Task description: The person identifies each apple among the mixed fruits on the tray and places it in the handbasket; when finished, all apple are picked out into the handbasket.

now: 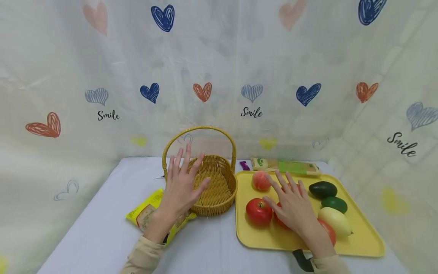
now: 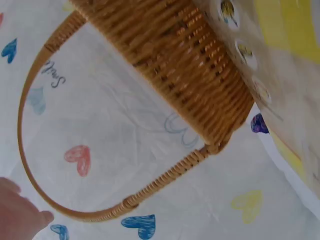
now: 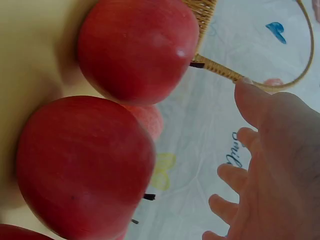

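Observation:
My left hand (image 1: 181, 190), fingers spread, is raised in front of the left side of a wicker basket (image 1: 217, 186) with a tall arched handle; it holds nothing. Under that wrist lies a yellow packet (image 1: 145, 213). Over a yellow tray (image 1: 263, 238) my right hand (image 1: 294, 207) hovers with spread fingers, also holding nothing. Beneath and around it are red apples (image 1: 259, 212), partly hidden by the hand. A pinkish peach (image 1: 261, 180) lies near its fingertips. The right wrist view shows two large apples (image 3: 85, 165) beside the right hand (image 3: 280, 170).
On the tray's right side are a dark avocado (image 1: 323, 189), a green fruit (image 1: 334, 204) and a pale yellow fruit (image 1: 336, 221). Behind the tray lie a long packet (image 1: 285, 166) and a small purple item (image 1: 244, 165). A dark handle (image 1: 302, 261) lies at the tray's front edge.

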Demonstrator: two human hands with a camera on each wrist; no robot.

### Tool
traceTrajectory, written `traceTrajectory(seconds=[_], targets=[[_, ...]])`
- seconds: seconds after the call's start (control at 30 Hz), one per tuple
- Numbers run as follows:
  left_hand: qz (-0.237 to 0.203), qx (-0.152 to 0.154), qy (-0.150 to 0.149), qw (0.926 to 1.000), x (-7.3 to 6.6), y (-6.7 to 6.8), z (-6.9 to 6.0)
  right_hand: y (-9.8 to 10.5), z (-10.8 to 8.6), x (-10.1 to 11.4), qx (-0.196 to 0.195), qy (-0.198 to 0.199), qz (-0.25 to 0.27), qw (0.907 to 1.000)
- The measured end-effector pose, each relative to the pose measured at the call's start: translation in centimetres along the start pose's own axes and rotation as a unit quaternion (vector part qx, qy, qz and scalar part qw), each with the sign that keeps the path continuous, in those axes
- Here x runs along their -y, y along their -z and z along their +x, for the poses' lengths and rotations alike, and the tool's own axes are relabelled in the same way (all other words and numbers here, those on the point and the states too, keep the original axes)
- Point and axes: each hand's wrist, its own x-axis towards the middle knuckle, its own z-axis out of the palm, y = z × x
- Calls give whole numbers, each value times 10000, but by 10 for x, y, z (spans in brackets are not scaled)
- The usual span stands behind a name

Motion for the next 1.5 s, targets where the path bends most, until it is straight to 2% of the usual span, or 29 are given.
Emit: traceTrajectory(seconds=[0.17, 0.27, 0.37, 0.53, 0.63, 0.73, 0.93, 1.17, 1.5], targets=[[-536, -578, 313, 9964, 21, 7, 1, -10, -2, -1, -16, 97, 22, 9999], [-1043, -717, 664, 9897, 36, 7, 1, -15, -2, -2, 23, 156, 12, 9999], [-1640, -602, 1106, 9784, 49, 5, 0, -18, -1, -3, 65, 144, 16, 9999], [-2612, -192, 1793, 9483, 60, 0, -3, -24, -1, -3, 89, 143, -52, 9998], [-2984, -35, 1972, 9338, 64, -4, -5, -26, -2, -2, 108, 152, -53, 9998], [-3141, 76, 2039, 9272, 66, -5, -5, -27, -1, -1, 110, 176, 14, 9998], [-3142, 223, 2118, 9252, 68, -5, -3, -27, 0, 5, 159, 250, 270, 9992], [-3129, 194, 1928, 9298, 72, -8, -2, -32, 4, 20, 264, 704, 715, 9946], [-3148, 318, 1890, 9296, 75, -6, -3, -39, 2, 27, 456, 1133, 745, 9897]])
